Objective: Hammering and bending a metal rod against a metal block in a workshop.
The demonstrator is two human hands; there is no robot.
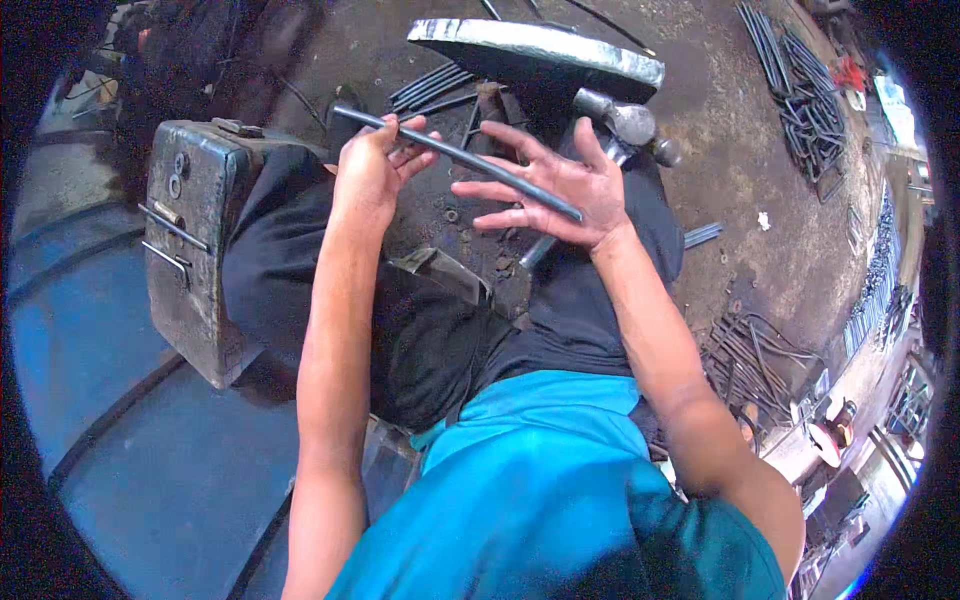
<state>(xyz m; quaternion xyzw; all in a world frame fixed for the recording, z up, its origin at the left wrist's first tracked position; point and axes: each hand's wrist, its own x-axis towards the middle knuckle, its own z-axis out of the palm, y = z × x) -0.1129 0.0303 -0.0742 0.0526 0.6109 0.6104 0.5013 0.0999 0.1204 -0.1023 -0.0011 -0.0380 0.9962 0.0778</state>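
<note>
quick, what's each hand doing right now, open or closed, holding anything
Left hand: closed around one end of the thin metal rod.
Right hand: open, fingers spread, the rod's other end resting across its palm.

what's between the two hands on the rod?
In the head view, only a bare stretch of the metal rod spans between the left hand and right hand; nothing else grips it there.

Person, seated: teal short-sleeved shirt [540,500]; black trousers [400,330]. Both forearms bare from sleeve to fingers. Left hand [375,170] and right hand [560,185]: no gloves, rings or watch visible.
</note>
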